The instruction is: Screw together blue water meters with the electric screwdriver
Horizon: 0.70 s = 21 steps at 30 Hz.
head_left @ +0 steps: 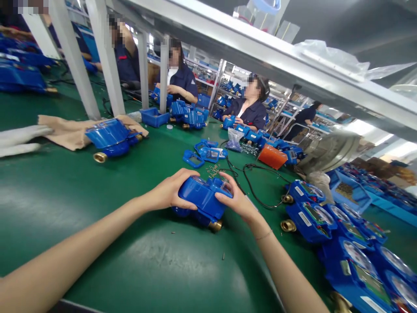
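A blue water meter (202, 198) with a brass pipe end (215, 225) stands on the green table in front of me. My left hand (179, 191) grips its left side, thumb along the near face and fingers over the top. On the right side my right hand (234, 195) closes round it, thumb on the near face and fingers reaching behind. Just beyond it lie a heap of small screws (213, 171) and several blue covers (208, 152). Two loose screws, one of them this screw (223, 256), rest on the near table surface.
Open blue meters (309, 217) crowd the right side. Another meter (110, 137) sits by brown cloth (68, 132) at left, near a white glove (19, 139). An orange box (273, 157) and black cable (257, 191) lie beyond. Co-workers (249, 108) sit across the table; a shelf frame (208, 30) crosses overhead.
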### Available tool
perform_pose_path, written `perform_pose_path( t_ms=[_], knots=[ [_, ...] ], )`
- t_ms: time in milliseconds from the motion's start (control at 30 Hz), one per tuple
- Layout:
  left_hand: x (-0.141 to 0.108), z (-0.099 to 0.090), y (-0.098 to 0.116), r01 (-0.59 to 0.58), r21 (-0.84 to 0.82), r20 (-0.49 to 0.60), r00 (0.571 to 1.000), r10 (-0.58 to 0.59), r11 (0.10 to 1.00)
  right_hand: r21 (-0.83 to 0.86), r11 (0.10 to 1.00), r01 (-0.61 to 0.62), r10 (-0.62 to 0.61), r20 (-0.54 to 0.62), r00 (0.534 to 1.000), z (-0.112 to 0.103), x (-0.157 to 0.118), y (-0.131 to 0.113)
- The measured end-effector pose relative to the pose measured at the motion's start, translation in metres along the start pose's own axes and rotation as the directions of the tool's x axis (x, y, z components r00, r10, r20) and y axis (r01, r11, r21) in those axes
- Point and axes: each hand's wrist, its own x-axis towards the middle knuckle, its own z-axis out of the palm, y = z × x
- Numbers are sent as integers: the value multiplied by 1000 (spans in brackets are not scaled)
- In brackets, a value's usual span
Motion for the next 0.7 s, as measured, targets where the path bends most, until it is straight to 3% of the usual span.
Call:
perform_pose_path(
  t_ms=[167,400,533,700],
  knots=[
    [-5,0,6,-2,-18,-2,1000,2,1000,0,1000,-15,15,107,994,-10,9,-10],
    [-9,-14,18,-83,-64,51,995,86,995,66,995,79,-81,21,997,6,-7,-17],
    [-15,-26,28,-46,-91,130,990,58,995,-133,968,214,-220,-29,975,20,-29,-24],
    [-17,-26,57,-124,164,27,992,122,979,-300,894,333,-374,-89,923,38,-50,-18]
  ],
)
